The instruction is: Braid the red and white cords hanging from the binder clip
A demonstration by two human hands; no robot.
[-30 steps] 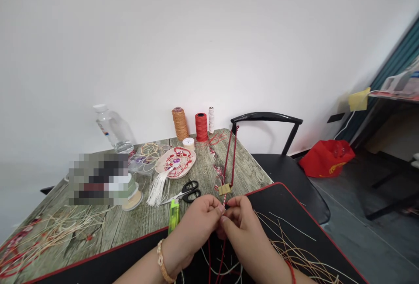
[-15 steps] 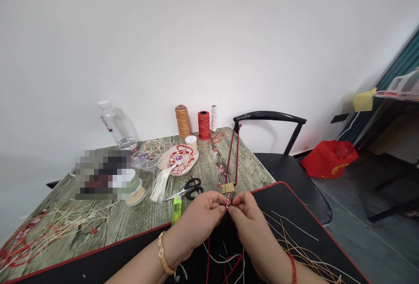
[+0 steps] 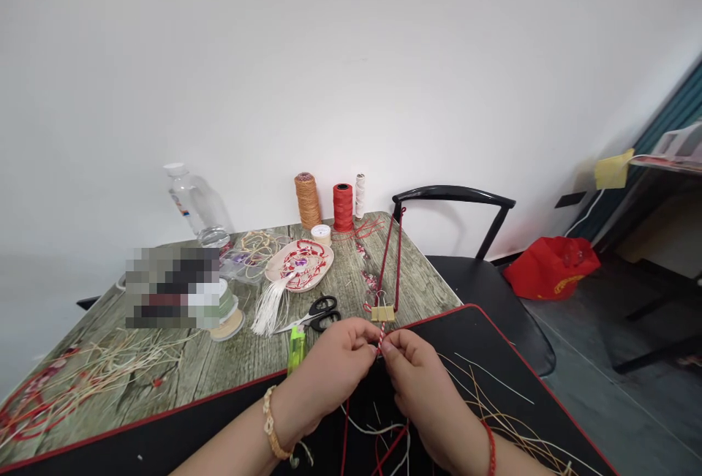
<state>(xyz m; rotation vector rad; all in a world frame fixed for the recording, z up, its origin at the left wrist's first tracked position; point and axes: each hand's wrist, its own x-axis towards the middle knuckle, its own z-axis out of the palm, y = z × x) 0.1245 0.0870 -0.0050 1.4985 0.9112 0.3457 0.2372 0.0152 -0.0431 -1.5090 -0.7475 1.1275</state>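
Between my two hands runs a short red and white braided cord (image 3: pixel 381 335), its top caught in a gold binder clip (image 3: pixel 382 314). My left hand (image 3: pixel 348 352) pinches the cord from the left with thumb and forefinger. From the right, my right hand (image 3: pixel 414 363) pinches it at about the same height, the fingertips nearly meeting. A dark red cord (image 3: pixel 386 257) stretches from the clip up to the chair back. Loose red and white strands (image 3: pixel 384 431) hang below my hands over the black mat (image 3: pixel 246 425).
Black-handled scissors (image 3: pixel 322 308) and a green lighter (image 3: pixel 297 348) lie left of my hands. Behind them are a tasselled dish (image 3: pixel 323 271), an orange spool (image 3: pixel 308 202), a red spool (image 3: pixel 343 209) and a bottle (image 3: pixel 191 205). A black chair (image 3: pixel 482 293) stands at right.
My right hand's fingers have shifted slightly on the cord, thumb now higher and pointing up. My left hand keeps nearly the same place. The view has moved a little.
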